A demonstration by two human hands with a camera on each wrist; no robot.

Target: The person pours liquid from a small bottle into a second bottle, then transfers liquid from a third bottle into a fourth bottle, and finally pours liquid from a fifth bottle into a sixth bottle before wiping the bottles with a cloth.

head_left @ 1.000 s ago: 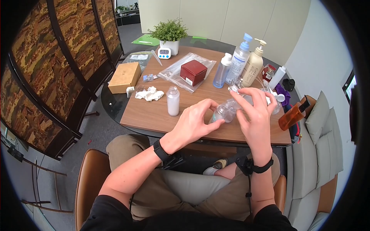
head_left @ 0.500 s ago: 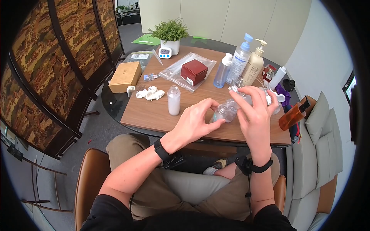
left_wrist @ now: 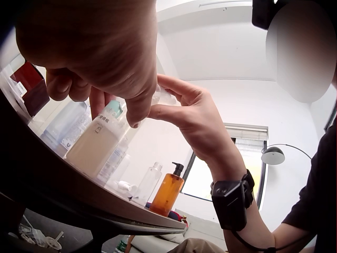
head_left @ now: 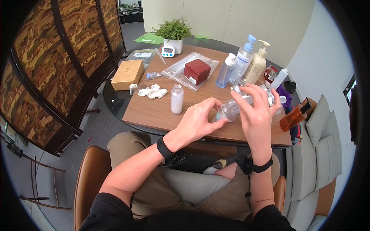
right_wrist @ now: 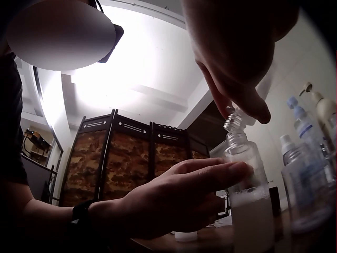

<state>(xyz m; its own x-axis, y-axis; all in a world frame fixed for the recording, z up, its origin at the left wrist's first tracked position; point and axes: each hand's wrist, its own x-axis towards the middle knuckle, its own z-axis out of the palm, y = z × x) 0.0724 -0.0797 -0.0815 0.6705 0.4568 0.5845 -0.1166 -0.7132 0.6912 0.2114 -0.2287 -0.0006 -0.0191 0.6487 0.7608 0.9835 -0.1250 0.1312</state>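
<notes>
My left hand (head_left: 196, 119) grips a clear bottle (right_wrist: 251, 216) around its side, thumb and fingers on opposite faces. In the right wrist view cloudy whitish liquid with bubbles on top fills its lower part. Over its open neck my right hand (head_left: 256, 109) pinches a second clear bottle (head_left: 246, 101), tilted down with its threaded neck (right_wrist: 233, 122) right at the lower bottle's mouth. My fingers hide most of this upper bottle. Left of my hands, an uncapped bottle (head_left: 177, 102) of whitish liquid stands upright on the wooden tabletop (head_left: 150, 111).
Crumpled tissue (head_left: 153, 91), a dark red box (head_left: 197, 71) on a plastic bag, a cardboard box (head_left: 127, 75), a timer (head_left: 168, 51) and a potted plant (head_left: 172, 32) lie farther back. Pump bottles (head_left: 256, 65) stand behind my right hand; an amber bottle (head_left: 295, 117) is at the right.
The head view has shifted slightly, moving the scene a little to the right. Both hands keep nearly the same pose, the upper bottle still tilted over the lower one.
</notes>
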